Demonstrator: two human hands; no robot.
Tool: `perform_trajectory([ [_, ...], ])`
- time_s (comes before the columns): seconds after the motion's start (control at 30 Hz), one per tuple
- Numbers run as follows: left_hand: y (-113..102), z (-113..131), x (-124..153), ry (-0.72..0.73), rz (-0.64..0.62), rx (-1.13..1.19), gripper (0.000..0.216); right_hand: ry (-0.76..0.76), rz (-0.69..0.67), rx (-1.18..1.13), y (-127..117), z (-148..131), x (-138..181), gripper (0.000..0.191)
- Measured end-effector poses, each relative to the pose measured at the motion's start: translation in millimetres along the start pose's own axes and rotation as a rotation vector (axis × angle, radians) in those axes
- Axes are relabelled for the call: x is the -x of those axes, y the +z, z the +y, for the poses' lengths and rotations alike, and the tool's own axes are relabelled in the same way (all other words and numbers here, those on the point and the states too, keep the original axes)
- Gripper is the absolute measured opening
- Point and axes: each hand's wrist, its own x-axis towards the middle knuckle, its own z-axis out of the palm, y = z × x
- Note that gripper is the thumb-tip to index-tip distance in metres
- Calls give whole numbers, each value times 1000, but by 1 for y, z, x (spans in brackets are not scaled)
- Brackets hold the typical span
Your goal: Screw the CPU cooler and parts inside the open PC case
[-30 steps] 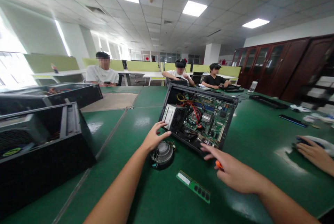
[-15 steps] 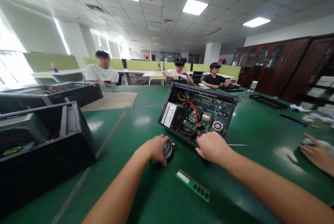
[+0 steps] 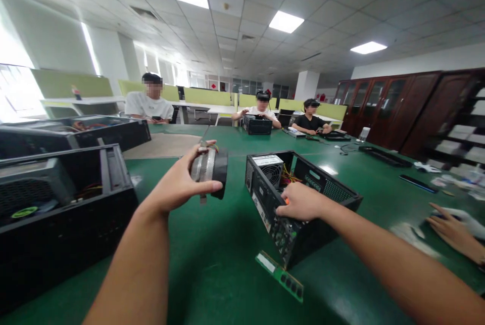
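Observation:
Raised above the table, my left hand (image 3: 185, 181) is closed around a CPU cooler (image 3: 210, 169) with metal fins and a dark fan side. My right hand (image 3: 303, 201) grips the near wall of a black computer case (image 3: 267, 201), its fingers hooked over the edge. The case lies on the table with its open side up. A power supply (image 3: 270, 163) and coloured wires show inside; the motherboard is out of sight at this angle. Close to the case's near corner, a green RAM stick (image 3: 279, 275) lies flat on the table.
Two more open computer cases (image 3: 68, 234) stand on the left. A keyboard (image 3: 384, 156), a dark phone (image 3: 418, 184) and another person's hand (image 3: 454, 229) are on the right. Several people sit across the green table (image 3: 212, 274), one behind a small black case (image 3: 257, 125).
My left hand has lifted the cooler off the table and turned it on its side. The case has tipped from a raised tilt down onto the table, my right hand still on it.

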Motion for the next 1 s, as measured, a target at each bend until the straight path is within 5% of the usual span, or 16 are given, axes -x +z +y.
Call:
perform_trajectory([
  [0.13,7,-1,-4,-35,236,131,91,101,205,-86,5,-32,62,55],
  [0.27,25,-3,-9,-55,337,324,88,68,-172,-160,45,-59,105,59],
  [0.4,55,1,-17,-105,250,677,101,135,-237,-144,97,-77,89,57],
  [0.5,87,10,-28,-83,132,595,102,98,-318,-237,114,-73,80,45],
  [0.6,119,24,-45,10,34,337,89,31,-189,-456,109,-25,99,34],
  [0.7,142,35,-66,105,-61,142,88,17,11,-578,89,77,136,30],
  [0.83,163,40,-92,208,-231,-75,79,51,261,-639,59,205,182,47],
  [0.9,172,40,-99,236,-306,-276,74,86,380,-655,48,219,192,64],
  [1.0,191,35,-102,242,-493,-665,66,167,343,-654,31,169,184,65],
])
